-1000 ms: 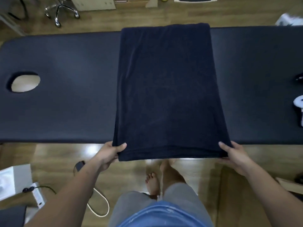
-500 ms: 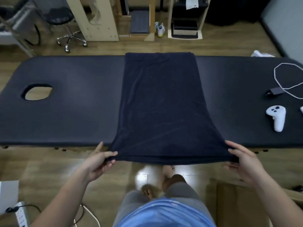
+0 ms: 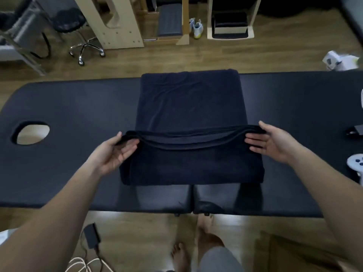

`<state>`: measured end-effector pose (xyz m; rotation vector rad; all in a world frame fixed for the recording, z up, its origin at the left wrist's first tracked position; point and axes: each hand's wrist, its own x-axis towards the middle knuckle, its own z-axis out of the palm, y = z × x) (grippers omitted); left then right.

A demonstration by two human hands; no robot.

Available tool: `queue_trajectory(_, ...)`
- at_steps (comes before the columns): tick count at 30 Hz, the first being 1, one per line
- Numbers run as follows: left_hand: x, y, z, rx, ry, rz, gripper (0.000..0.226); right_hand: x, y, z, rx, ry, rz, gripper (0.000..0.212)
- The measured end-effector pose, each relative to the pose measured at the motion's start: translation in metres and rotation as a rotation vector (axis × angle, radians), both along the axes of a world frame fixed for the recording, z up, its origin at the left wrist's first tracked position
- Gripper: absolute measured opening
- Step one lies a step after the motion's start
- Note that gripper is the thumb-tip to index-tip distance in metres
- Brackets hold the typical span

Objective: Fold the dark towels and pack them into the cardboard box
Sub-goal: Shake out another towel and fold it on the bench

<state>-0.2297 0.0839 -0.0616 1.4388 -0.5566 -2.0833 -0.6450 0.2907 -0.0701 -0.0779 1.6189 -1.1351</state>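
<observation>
Now | left hand (image 3: 115, 152), right hand (image 3: 275, 143) pinch dark towel (image 3: 188, 103) | plush, half-folded

One view only, wide-angle, worn on the head. Faces forward and steeply down across the black padded table (image 3: 68, 154) from its near long side, close in. The dark towel (image 3: 188, 107) sits mid-frame, bare feet (image 3: 206, 238) at the bottom edge, a wheeled stool (image 3: 70, 22) far top-left.
</observation>
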Motion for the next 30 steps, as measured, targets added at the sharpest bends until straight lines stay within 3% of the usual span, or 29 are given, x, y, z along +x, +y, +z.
queue_trajectory(4,-0.01,-0.01,-0.029,-0.129,-0.152,0.114,0.017,-0.014,-0.012,-0.031,0.152,0.028,0.003,0.019)
queue_trajectory(7,0.0,0.014,-0.049,-0.259,-0.702,-0.092,0.042,-0.02,-0.005,-0.045,0.177,0.19,-0.117,0.032)
queue_trajectory(9,0.01,0.033,-0.06,-0.224,-0.873,-0.259,0.049,-0.013,0.006,-0.048,0.209,0.245,-0.056,0.044)
queue_trajectory(12,0.01,0.05,-0.065,-0.233,-0.824,-0.36,0.027,0.008,0.011,-0.052,0.218,0.237,0.214,0.032)
queue_trajectory(16,0.005,0.035,-0.058,-0.356,-0.584,-0.205,0.018,0.016,-0.007,-0.051,0.073,0.207,0.015,0.028)
queue_trajectory(19,0.008,0.032,-0.064,-0.217,-0.439,-0.11,0.015,0.021,-0.007,-0.055,0.102,0.22,-0.043,0.03)
queue_trajectory(23,0.021,0.042,-0.075,-0.08,-0.544,-0.37,0.027,0.035,0.016,-0.061,0.203,0.232,-0.032,0.032)
queue_trajectory(26,0.02,0.03,-0.063,-0.089,-0.572,-0.526,0.026,0.037,0.025,-0.061,0.199,0.187,-0.006,0.03)
queue_trajectory(28,0.014,0.019,-0.058,-0.22,-0.789,-0.601,0.033,0.033,0.02,-0.056,0.172,0.17,0.017,0.031)
queue_trajectory(30,0.006,0.009,-0.057,-0.503,-1.12,-0.627,0.047,0.03,0.01,-0.048,0.143,0.139,0.013,0.034)
